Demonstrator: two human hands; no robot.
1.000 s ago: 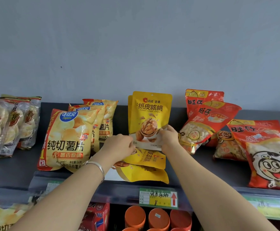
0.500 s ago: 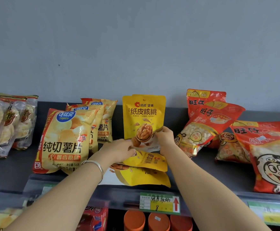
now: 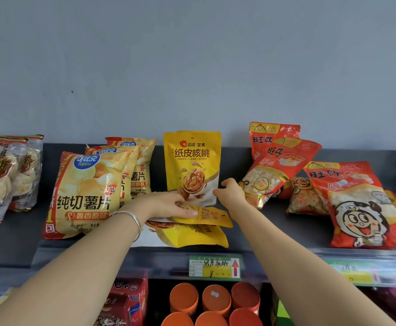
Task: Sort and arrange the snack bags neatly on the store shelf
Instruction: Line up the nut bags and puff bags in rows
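Note:
A yellow walnut bag point(image 3: 192, 161) stands upright at the back of the dark shelf point(image 3: 258, 222), against the wall. My right hand point(image 3: 231, 192) pinches its lower right corner with curled fingers. Two more yellow walnut bags lie flat in front, the upper walnut bag point(image 3: 212, 217) on the lower walnut bag point(image 3: 192, 236). My left hand point(image 3: 166, 204) rests palm down on the upper one with its fingers straight. A silver bangle sits on that wrist.
Potato chip bags point(image 3: 84, 194) stand in a row to the left, with clear cracker packs point(image 3: 4, 175) beyond them. Red snack bags point(image 3: 361, 203) lie jumbled on the right. A price tag point(image 3: 214, 267) hangs on the shelf edge; orange lids point(image 3: 216, 300) show below.
The upright walnut bag has been moved back against the wall and set standing. My left hand let go of it and came down onto the flat bag in front.

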